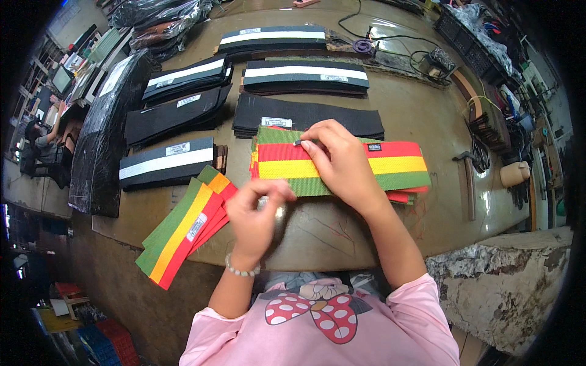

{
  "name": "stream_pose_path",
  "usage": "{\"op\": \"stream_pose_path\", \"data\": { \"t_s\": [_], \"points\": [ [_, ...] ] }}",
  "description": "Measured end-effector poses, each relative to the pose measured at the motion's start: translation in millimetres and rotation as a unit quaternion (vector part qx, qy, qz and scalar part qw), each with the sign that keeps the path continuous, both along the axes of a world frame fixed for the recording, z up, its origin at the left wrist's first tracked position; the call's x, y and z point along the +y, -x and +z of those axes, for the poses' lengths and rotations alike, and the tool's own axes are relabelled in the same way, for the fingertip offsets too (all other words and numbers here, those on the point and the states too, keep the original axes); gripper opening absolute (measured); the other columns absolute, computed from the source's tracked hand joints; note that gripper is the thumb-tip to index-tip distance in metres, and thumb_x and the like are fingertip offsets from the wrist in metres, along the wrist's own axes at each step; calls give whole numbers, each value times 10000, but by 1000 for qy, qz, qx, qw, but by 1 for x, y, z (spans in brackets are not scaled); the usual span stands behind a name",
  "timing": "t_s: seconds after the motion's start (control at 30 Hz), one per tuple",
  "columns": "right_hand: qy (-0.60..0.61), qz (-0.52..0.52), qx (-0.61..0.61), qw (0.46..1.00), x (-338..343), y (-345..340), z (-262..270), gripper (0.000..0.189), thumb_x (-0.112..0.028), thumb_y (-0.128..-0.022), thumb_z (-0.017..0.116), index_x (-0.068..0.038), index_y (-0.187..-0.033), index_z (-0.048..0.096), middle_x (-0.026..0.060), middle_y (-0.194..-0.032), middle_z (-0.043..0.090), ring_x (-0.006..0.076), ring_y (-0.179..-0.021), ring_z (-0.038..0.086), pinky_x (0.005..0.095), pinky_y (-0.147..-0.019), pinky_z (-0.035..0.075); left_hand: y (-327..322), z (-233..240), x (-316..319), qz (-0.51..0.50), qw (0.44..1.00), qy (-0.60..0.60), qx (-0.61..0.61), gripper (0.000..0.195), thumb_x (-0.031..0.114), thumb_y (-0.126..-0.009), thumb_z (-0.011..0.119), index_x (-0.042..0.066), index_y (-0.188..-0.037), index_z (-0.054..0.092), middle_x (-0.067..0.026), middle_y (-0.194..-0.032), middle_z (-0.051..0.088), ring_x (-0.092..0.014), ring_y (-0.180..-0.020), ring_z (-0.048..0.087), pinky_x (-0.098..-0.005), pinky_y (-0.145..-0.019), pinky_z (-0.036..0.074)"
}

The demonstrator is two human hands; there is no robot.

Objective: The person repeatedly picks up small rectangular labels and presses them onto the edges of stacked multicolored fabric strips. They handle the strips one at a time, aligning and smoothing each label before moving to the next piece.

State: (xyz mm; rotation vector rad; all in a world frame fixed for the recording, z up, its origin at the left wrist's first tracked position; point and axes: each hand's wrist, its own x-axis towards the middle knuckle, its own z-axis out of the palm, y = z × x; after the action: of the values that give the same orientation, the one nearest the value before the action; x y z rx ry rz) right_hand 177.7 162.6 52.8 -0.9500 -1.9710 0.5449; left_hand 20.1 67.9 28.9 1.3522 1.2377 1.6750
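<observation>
A stack of woven strips [284, 169] with red, yellow and green bands lies before me. On the top strip, near its right end, is a small black label [374, 147]. My right hand [345, 167] rests over the strip, a small dark piece [298, 142] pinched between thumb and finger. Close to the stack's front left corner is my left hand [254, 217], its fingers curled and blurred; whether they hold anything is unclear. Beside it, more green, yellow and red strips [183, 233] lie fanned out over the table edge, the uppermost bearing a white label [197, 227].
Black and white-striped strips [306, 75] are stacked behind, with plain black ones [306, 110]. A plastic-wrapped bundle [103, 137] stands left. At right are a hammer [468, 183] and tape roll [514, 174]. Back right are a cable [393, 37] and crate [471, 43]. A person [46, 142] sits far left.
</observation>
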Motion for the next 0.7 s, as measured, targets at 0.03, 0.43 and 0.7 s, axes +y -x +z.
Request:
{"op": "stream_pose_path", "data": {
  "t_s": [0.03,0.43,0.7],
  "points": [
    [-9,-6,-12,1000,1,1,-1,120,-57,-889,655,34,-966,663,158,-970,650,318,-894,650,371,-780,520,-4,-1,-6,-47,998,-14,39,84,50,-858,742,-13,-847,689,-109,-836,729,-178,-760,704,-314,-726,561],
    [81,-44,76,993,1,0,1,118,-75,-906,650,26,-966,667,125,-948,641,225,-799,640,323,-689,526,-2,14,-8,-44,948,-96,299,185,-10,-816,727,36,-995,733,-110,-897,709,-244,-776,692,-340,-704,557],
    [112,-69,103,986,-4,-10,0,117,-68,-918,636,29,-978,661,152,-939,650,225,-764,671,314,-675,542,26,53,79,-103,909,56,400,139,91,-827,753,20,-946,750,-102,-821,658,-188,-696,622,-318,-637,490]
  ]
}}
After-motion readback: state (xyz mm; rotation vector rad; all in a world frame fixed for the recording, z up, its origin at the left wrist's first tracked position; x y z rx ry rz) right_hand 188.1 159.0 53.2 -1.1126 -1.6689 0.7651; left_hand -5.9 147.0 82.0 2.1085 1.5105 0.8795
